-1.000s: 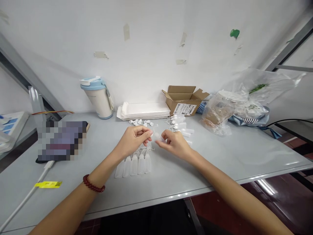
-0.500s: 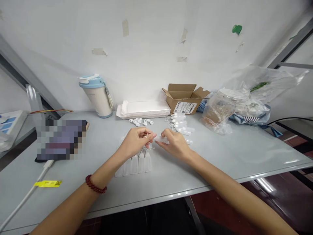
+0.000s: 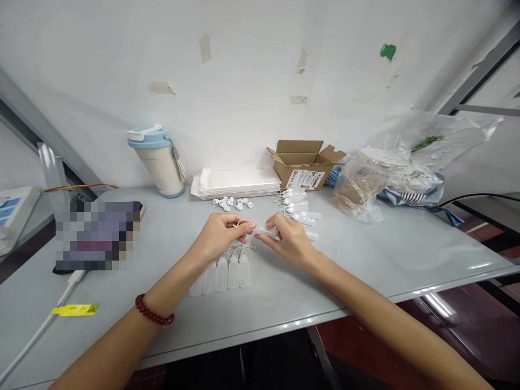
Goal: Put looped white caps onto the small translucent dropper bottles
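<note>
In front of me, my right hand (image 3: pixel 290 235) grips a small translucent plastic bottle (image 3: pixel 266 232) lying sideways between thumb and fingers. My left hand (image 3: pixel 227 232) is closed at the bottle's neck end, pinching a thin white cord (image 3: pixel 240 221) that loops over the fingers. What else those fingertips hold is hidden. Just below my left hand, several similar bottles (image 3: pixel 233 272) lie side by side, with cords at their necks. More bottles (image 3: pixel 298 206) with white tops and cords lie beyond my right hand. Loose white caps (image 3: pixel 229 202) are scattered behind my left hand.
Flat white boxes (image 3: pixel 239 183) and an open cardboard box (image 3: pixel 303 176) stand by the wall. A lidded tumbler (image 3: pixel 160 165) is at back left, a phone (image 3: pixel 99 235) with a cable nearer me. Plastic bags (image 3: pixel 359 187) lie on the right.
The view has shifted slightly. Both hands stay together at the bottle, which shows a little more clearly between them; the grip looks much the same.
</note>
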Demonstrator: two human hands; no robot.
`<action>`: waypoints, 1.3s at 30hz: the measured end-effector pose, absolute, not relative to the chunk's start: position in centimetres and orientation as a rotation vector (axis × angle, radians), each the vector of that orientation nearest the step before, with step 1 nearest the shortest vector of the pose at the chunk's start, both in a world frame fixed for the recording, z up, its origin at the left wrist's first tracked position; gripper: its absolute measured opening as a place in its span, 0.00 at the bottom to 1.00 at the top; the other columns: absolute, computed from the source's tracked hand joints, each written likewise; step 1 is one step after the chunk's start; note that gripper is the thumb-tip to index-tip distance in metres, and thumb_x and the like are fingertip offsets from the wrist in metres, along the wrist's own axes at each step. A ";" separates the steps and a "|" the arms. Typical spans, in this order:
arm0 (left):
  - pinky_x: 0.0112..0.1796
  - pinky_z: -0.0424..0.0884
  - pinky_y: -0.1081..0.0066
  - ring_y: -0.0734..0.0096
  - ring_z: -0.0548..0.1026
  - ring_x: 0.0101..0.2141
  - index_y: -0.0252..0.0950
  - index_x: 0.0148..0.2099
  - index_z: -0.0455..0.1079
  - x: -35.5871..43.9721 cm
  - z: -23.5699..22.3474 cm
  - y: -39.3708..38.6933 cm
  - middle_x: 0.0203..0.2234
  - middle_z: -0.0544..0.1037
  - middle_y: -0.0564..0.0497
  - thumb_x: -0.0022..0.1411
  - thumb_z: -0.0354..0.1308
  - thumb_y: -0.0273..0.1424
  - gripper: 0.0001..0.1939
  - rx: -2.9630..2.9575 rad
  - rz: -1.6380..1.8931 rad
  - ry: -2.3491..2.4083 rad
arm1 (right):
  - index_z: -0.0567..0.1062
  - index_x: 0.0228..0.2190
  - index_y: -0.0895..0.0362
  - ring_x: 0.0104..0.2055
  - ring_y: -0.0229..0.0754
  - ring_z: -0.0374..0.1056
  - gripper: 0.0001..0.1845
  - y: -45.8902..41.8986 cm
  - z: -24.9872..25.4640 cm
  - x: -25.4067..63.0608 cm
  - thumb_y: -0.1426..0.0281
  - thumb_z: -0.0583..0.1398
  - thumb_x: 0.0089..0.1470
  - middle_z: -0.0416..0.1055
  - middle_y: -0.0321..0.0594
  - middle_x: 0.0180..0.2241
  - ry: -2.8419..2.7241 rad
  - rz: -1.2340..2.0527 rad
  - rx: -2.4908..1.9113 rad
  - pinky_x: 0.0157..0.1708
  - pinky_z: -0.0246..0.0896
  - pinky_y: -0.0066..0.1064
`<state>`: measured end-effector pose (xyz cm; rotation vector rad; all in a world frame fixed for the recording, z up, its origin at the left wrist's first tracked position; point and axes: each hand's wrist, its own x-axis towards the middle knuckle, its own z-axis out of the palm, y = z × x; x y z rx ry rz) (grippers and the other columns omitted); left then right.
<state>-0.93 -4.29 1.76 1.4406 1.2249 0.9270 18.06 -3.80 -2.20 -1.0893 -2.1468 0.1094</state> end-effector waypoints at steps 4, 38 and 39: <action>0.31 0.71 0.69 0.69 0.74 0.25 0.36 0.32 0.77 -0.8 1.8 -4.3 0.23 0.77 0.51 0.49 0.64 0.39 0.12 1.566 0.954 1.212 | 0.63 0.27 0.56 0.21 0.33 0.57 0.14 -4.0 -2.0 18.0 0.61 0.61 0.51 0.69 0.37 0.25 -2.065 0.262 -1.121 0.22 0.53 0.26; 0.23 0.66 0.76 0.77 0.69 0.20 0.33 0.21 0.66 -1.2 2.3 -4.4 0.18 0.71 0.53 0.59 0.54 0.46 0.23 1.737 0.784 1.245 | 0.65 0.29 0.57 0.20 0.32 0.56 0.14 -3.8 -2.1 18.0 0.59 0.59 0.54 0.70 0.40 0.27 -2.045 0.145 -0.930 0.21 0.52 0.26; 0.24 0.66 0.76 0.76 0.69 0.20 0.33 0.21 0.66 -1.2 2.3 -4.5 0.17 0.71 0.53 0.59 0.54 0.46 0.23 1.754 0.782 1.237 | 0.65 0.29 0.57 0.21 0.33 0.56 0.14 -3.8 -2.1 18.0 0.59 0.59 0.54 0.70 0.40 0.27 -2.047 0.151 -0.940 0.21 0.52 0.26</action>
